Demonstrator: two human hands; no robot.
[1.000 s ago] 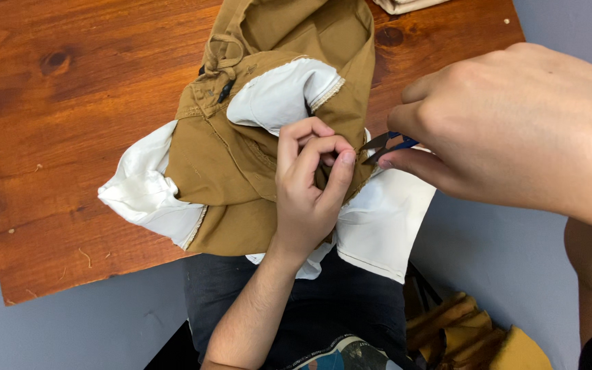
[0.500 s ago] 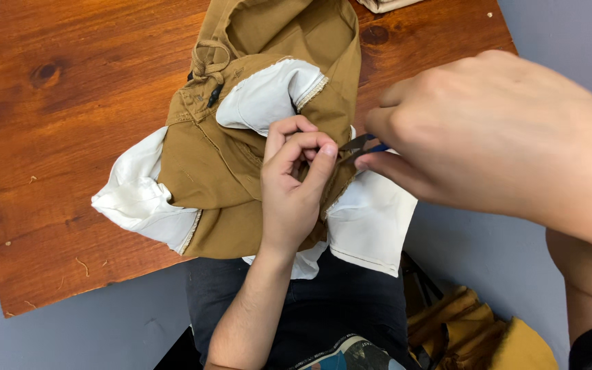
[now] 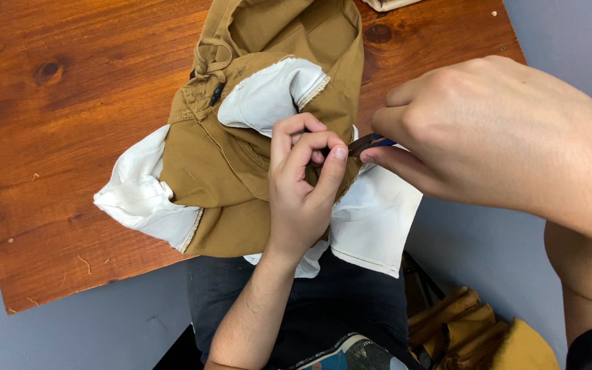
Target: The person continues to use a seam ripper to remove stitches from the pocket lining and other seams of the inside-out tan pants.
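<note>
A pair of tan trousers (image 3: 241, 164), turned partly inside out with white pocket linings (image 3: 272, 96) showing, lies on a wooden table (image 3: 70, 137) and hangs over its near edge. My left hand (image 3: 303, 192) pinches a fold of the tan fabric near the waistband between thumb and fingers. My right hand (image 3: 495, 137) grips a small dark tool with a blue handle (image 3: 371, 142), its tip against the fabric right beside my left fingertips. The tool's tip is mostly hidden behind my fingers.
Thread scraps (image 3: 83, 264) lie on the table near its front edge. Another white lining (image 3: 145, 199) spills left. My lap in dark clothing (image 3: 337, 308) is below the table. A yellow-brown bag (image 3: 488, 336) sits on the grey floor at lower right.
The trousers and both hands have stayed together on the same spot of fabric; the view has shifted slightly, and my left fingers have curled tighter on the fold.
</note>
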